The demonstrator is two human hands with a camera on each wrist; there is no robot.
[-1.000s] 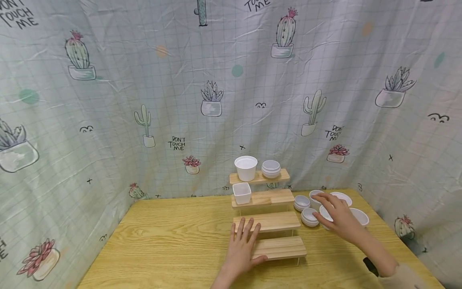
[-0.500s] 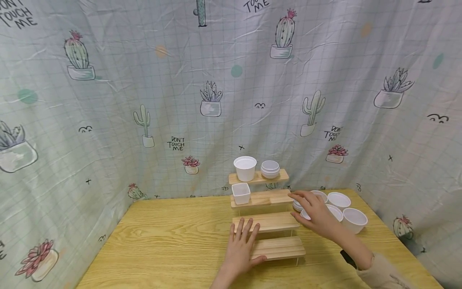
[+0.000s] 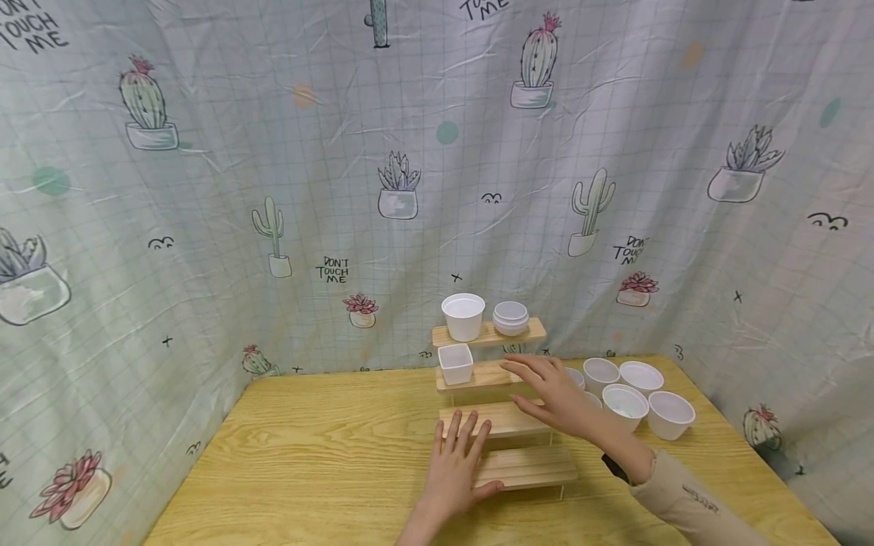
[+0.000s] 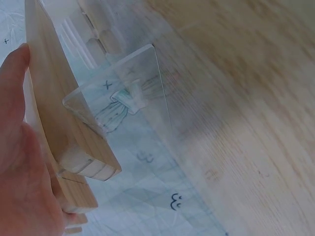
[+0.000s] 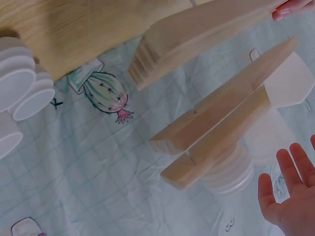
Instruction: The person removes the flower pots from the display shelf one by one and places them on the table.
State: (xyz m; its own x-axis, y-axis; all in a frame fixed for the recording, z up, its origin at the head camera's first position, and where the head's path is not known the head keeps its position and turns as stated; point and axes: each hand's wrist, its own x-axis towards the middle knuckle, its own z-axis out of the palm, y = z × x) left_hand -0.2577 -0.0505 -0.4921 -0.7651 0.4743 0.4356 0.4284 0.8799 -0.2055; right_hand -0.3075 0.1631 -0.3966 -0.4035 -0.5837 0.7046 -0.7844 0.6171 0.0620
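A tiered display stand of light wooden boards on clear supports (image 4: 123, 88) stands before me. My left hand (image 3: 452, 466) rests spread over its left side, fingers on the third board (image 3: 519, 417), thumb at the lowest board (image 3: 532, 466). My right hand (image 3: 563, 398) reaches over the right part of the second board (image 3: 486, 373); its fingers (image 5: 295, 169) are extended and nothing shows in them. A white square cup (image 3: 455, 364) sits at that board's left end. The top board (image 3: 488, 334) bears a tall round white cup (image 3: 464, 317) and a small ridged bowl (image 3: 510, 318).
Right of the stand, several white cups and bowls are grouped on the wooden table (image 3: 307, 455), among them a round tub (image 3: 624, 409) and a deeper cup (image 3: 671, 415). My right forearm partly hides two small bowls. A cactus-print curtain (image 3: 328, 152) hangs behind and at both sides.
My right hand has moved left from above the grouped cups to over the stand's second board. The left hand stays in place. The cups have not moved.
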